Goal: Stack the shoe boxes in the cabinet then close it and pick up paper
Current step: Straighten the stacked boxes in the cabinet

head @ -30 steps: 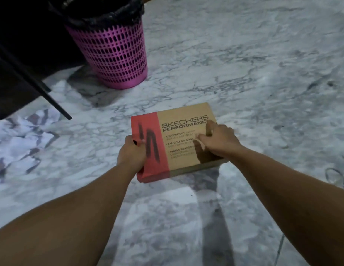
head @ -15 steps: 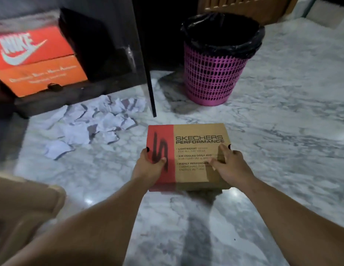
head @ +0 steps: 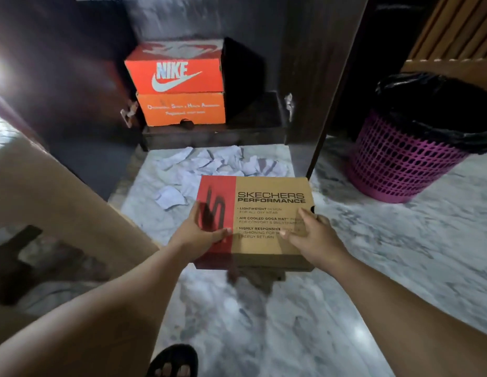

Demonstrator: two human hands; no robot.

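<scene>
Compared with the frame half a second earlier, the view has swung toward the open cabinet (head: 182,137), which now stands straight ahead rather than at the upper left, and the Skechers box (head: 267,213) is carried closer to it. The left hand (head: 201,235) grips the box at its red left end, thumb laid across the lid and fingers wrapped under the edge; the right hand (head: 315,238) grips the tan right end in the same manner, thumb on top. The box is held level above the marble floor (head: 400,254), lid upward, well in front of the cabinet. Inside the cabinet, a red Nike box (head: 177,74) rests squarely on an orange box (head: 182,108), both against the left of the compartment, with a dark open space to their right. Torn paper scraps (head: 218,164) lie scattered on the floor between the cabinet and the held box. The cabinet's dark door (head: 313,77) stands open to the right of the compartment. Right of the cabinet, a pink basket (head: 400,161) lined with a black bag stands on the floor, now farther right in view. The floor is glossy white marble with grey veining. A sandalled foot (head: 171,363) shows at the bottom edge, nearest the viewer.
</scene>
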